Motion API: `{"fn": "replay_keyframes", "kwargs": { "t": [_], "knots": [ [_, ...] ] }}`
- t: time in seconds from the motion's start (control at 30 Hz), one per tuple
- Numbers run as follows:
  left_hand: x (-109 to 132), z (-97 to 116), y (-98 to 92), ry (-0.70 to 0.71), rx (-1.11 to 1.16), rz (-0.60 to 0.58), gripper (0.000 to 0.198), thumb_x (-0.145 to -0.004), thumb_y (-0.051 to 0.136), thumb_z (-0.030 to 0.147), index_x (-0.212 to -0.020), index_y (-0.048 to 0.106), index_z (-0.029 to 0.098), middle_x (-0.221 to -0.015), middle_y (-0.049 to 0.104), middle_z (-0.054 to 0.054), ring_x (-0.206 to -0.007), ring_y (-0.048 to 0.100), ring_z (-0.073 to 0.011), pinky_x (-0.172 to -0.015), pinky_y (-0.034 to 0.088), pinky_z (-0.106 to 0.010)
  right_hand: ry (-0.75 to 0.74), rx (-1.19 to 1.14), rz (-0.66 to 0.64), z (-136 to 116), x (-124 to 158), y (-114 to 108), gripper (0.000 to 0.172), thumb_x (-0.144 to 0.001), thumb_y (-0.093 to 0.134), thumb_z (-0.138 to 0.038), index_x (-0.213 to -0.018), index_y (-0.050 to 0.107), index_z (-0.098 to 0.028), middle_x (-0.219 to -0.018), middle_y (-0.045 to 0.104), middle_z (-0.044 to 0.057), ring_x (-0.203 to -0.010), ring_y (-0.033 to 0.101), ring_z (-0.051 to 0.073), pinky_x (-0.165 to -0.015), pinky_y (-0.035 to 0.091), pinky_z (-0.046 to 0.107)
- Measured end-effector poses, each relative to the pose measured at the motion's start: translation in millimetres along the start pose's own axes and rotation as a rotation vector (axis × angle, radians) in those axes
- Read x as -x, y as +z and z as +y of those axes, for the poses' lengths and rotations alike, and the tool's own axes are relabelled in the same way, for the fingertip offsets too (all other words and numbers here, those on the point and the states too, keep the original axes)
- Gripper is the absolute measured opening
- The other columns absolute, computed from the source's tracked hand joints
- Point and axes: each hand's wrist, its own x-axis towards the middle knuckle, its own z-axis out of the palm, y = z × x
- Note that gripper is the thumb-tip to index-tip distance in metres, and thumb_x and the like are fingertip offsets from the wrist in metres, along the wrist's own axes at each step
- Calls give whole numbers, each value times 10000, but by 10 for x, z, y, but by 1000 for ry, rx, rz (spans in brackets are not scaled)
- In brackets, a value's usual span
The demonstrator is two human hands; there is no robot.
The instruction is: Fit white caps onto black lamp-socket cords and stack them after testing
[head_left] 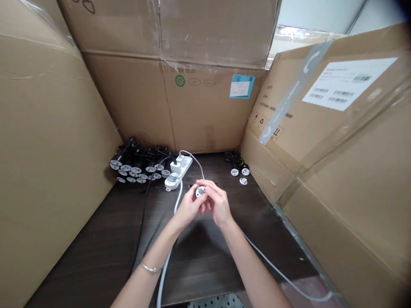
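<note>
Above the dark table, both my hands are closed around a small round-ended device [199,191], its white end face with dark marks turned up toward me. My left hand [188,206] wraps it from the left, thumb along its edge. From the other side my right hand [219,204] grips it, fingertips resting over the white face. The rest of its body is hidden by my fingers. Just behind my hands lies a white power strip [185,166] with a white plug adapter [175,166] and cables in it.
Black cylinders with white round ends [135,170] are stacked at the back left. Several similar pieces [234,172] with black cords lie at the back right. Cardboard boxes [205,115] wall in the dark table [96,252]. A white cable [282,273] crosses the front right.
</note>
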Motion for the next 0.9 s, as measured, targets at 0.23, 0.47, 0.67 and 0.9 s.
{"fn": "replay_keyframes", "kwargs": {
  "t": [0.23, 0.47, 0.67, 0.9],
  "knots": [
    [-17, 0, -57, -2, 108, -105, 304, -779, 430, 319, -1012, 385, 129, -548, 563, -2, -381, 465, -90, -394, 272, -179, 96, -54, -10, -30, -8, 15, 395, -744, 458, -267, -1093, 600, -148, -657, 614, 9, -298, 417, 70, -314, 427, 236],
    [-8, 1, -12, -50, 73, -19, 334, -763, 401, 302, -1044, 375, 124, -498, 536, 19, -352, 456, -103, -367, 290, -184, 17, 108, 69, -32, 30, 51, 288, -775, 491, -298, -986, 642, -171, -1056, 596, 55, -322, 416, 19, -276, 382, 191],
    [-3, -18, 5, -47, 74, 0, 335, -786, 414, 321, -1063, 359, 142, -502, 544, 20, -352, 454, -103, -363, 305, -181, 35, 66, 68, -24, 28, 55, 296, -793, 494, -313, -1010, 627, -160, -687, 607, 9, -297, 387, 46, -272, 390, 195],
    [-57, -47, -41, 5, 181, -119, 298, -820, 341, 407, -964, 377, 148, -554, 568, -16, -388, 494, -115, -370, 307, -181, 66, -8, 26, 1, 14, 44, 340, -781, 471, -289, -1067, 600, -158, -549, 531, -21, -292, 412, 73, -290, 405, 209]
  ]
}}
